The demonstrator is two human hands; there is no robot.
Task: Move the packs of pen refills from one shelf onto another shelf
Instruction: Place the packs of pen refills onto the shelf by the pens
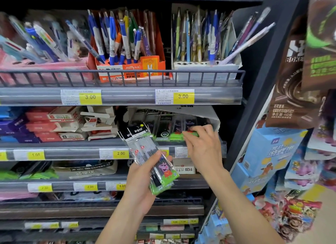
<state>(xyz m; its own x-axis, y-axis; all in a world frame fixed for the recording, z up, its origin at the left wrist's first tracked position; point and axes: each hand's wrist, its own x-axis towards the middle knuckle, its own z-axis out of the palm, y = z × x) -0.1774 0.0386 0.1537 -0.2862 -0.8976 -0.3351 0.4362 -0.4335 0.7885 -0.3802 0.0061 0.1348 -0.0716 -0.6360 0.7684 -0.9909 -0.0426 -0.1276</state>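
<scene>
Shop shelves [127, 96] carry pens and price tags. The left hand [143, 182] grips a refill bundle [154, 160], long axis tilted top-left. Right-hand fingers [192, 134] pinch a pack [174, 135] near the middle shelf's right edge.

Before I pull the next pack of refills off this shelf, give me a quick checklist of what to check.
1. Left hand holds the gathered packs securely: ok.
2. Right hand has reached the packs in the box: ok.
3. Right fingers pinch just one pack: cannot tell.
4. Box flap clear of the hand: ok.
5. Space on the target shelf: cannot tell.
</scene>
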